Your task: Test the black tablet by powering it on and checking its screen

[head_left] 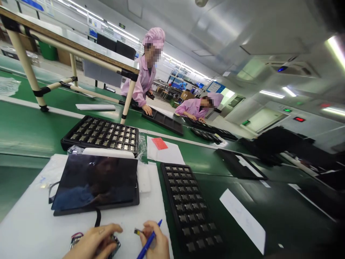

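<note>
Hands at the desk's near edge — left hand [94,241] curled down on a small module [114,244], right hand [153,239] pinching a tiny chip [138,232] plus blue pen [148,242]. Looks like mid-fitting; next calls for careful alignment.

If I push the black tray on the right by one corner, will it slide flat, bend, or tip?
The black tray looks thin and moulded, so it would probably flex a little when lifted by one corner. It lies flat and low on the green surface, so tipping seems unlikely; it should slide. Its pockets hold small chips, which might jump out if it is jolted.
</note>
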### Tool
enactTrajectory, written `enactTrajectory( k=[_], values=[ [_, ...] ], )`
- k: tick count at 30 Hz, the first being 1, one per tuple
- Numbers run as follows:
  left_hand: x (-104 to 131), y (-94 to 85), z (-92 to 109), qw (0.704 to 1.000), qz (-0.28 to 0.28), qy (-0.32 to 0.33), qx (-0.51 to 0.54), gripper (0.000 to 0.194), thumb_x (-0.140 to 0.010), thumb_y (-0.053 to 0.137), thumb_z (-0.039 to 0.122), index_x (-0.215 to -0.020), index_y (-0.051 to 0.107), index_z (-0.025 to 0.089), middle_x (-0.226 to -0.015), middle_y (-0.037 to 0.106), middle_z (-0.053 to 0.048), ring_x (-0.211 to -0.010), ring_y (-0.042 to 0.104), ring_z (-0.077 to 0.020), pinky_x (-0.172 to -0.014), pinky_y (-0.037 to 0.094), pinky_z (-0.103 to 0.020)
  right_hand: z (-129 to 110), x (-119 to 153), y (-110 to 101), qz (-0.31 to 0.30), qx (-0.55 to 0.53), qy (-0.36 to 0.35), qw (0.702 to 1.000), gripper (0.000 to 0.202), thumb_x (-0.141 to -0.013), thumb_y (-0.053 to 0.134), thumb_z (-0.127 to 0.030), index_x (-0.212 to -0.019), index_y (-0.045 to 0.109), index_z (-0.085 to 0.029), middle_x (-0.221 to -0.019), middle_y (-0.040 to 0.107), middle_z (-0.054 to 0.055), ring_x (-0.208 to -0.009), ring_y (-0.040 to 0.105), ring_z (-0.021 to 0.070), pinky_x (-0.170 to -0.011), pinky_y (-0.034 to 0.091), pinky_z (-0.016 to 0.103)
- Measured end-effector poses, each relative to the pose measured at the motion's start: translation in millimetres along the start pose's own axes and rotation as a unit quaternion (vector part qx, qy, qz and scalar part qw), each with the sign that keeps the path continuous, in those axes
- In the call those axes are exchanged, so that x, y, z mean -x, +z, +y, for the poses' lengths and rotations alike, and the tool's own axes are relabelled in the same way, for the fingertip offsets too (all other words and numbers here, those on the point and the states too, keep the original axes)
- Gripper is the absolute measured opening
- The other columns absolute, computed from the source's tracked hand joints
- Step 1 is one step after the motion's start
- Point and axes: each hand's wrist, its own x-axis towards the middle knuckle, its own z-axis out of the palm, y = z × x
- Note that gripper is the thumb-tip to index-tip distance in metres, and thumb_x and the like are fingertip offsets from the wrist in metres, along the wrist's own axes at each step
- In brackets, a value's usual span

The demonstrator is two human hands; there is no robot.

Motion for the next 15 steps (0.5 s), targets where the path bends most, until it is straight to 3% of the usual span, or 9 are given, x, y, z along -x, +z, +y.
enactTrajectory(
  k=[2, 4, 8, 15],
  values=[
    [1, 2.9, -1, 0.997, -0.051, -0.055, -0.032, 0.031, -0.079, 0.042, 0.018, -0.108, 0.044, 0.030, -0.063, 0.056, 0.009, -0.053, 0.052, -0.0147, -0.050, 0.038, -0.021, 1, -1, -4, -0.078, 0.053, -0.050, 0.994, 0.020, -0.069, 0.063, -0.018, -0.087, 0.066, -0.026, -0.062, 0.069, -0.003, -0.057, 0.067, 0.0158, -0.059, 0.053, 0.019],
    [-1, 3.1, 0, 0.988, -0.111, -0.061, -0.091, 0.027, -0.077, 0.045, 0.013, -0.100, 0.044, 0.027, -0.065, 0.058, 0.009, -0.056, 0.055, -0.0137, -0.051, 0.038, -0.019, 0, -2, -9, -0.099, 0.093, -0.088, 0.987, 0.026, -0.069, 0.063, -0.012, -0.091, 0.067, -0.026, -0.068, 0.071, -0.002, -0.062, 0.069, 0.0157, -0.062, 0.054, 0.017],
    [-12, 2.2, 11, 0.970, -0.168, -0.017, -0.176, 0.016, -0.080, 0.050, 0.008, -0.082, 0.050, 0.024, -0.079, 0.064, 0.006, -0.070, 0.063, -0.0150, -0.062, 0.043, -0.019, -3, -3, -16, -0.066, 0.140, -0.115, 0.981, 0.025, -0.069, 0.067, -0.013, -0.091, 0.068, -0.025, -0.069, 0.069, -0.001, -0.061, 0.068, 0.0156, -0.060, 0.055, 0.018],
    [-27, 18.0, 23, 0.945, -0.185, 0.027, -0.267, 0.030, -0.079, 0.056, -0.004, -0.092, 0.063, 0.022, -0.092, 0.068, -0.004, -0.086, 0.065, -0.0247, -0.078, 0.052, -0.034, -8, -2, -17, -0.032, 0.105, -0.097, 0.989, 0.025, -0.072, 0.064, -0.013, -0.093, 0.067, -0.025, -0.071, 0.070, -0.002, -0.062, 0.067, 0.0140, -0.061, 0.055, 0.017]
  ],
)
